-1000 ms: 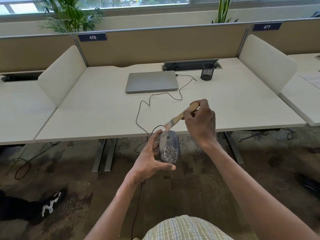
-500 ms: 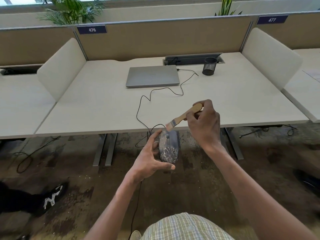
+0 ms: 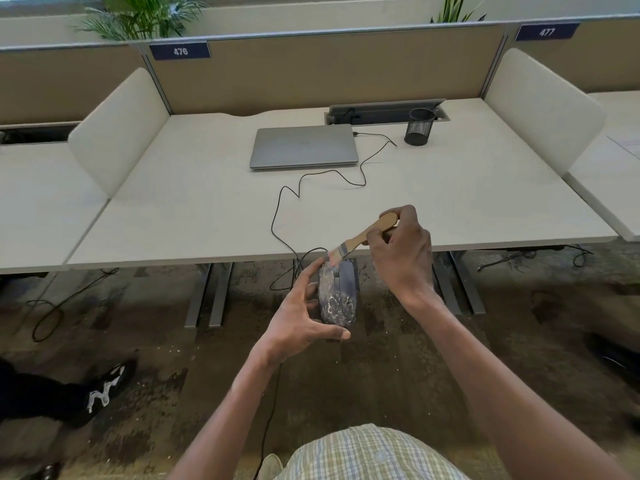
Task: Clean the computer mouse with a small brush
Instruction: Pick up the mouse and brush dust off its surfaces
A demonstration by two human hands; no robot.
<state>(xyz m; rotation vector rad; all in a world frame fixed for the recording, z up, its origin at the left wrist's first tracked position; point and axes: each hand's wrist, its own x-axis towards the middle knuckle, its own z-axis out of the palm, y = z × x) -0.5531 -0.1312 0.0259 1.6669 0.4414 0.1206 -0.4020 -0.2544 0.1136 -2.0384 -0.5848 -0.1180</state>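
A dark computer mouse (image 3: 337, 296), speckled with white dust, is held in the air in front of the desk edge. My left hand (image 3: 301, 317) grips it from the left side and underneath, thumb curled below its rear. My right hand (image 3: 403, 258) holds a small brush (image 3: 360, 239) by its wooden handle. The pale bristles touch the front of the mouse near the scroll wheel. The mouse's black cable (image 3: 291, 209) runs up across the desk toward the laptop.
A closed grey laptop (image 3: 303, 147) lies at the back of the white desk (image 3: 173, 216), with a black mesh pen cup (image 3: 419, 127) to its right. White side dividers flank the desk. Another person's shoe (image 3: 104, 386) is on the floor at lower left.
The brush tip has come down from just above the mouse onto its front end. My left hand keeps the mouse in the same hold. The camera has tilted slightly.
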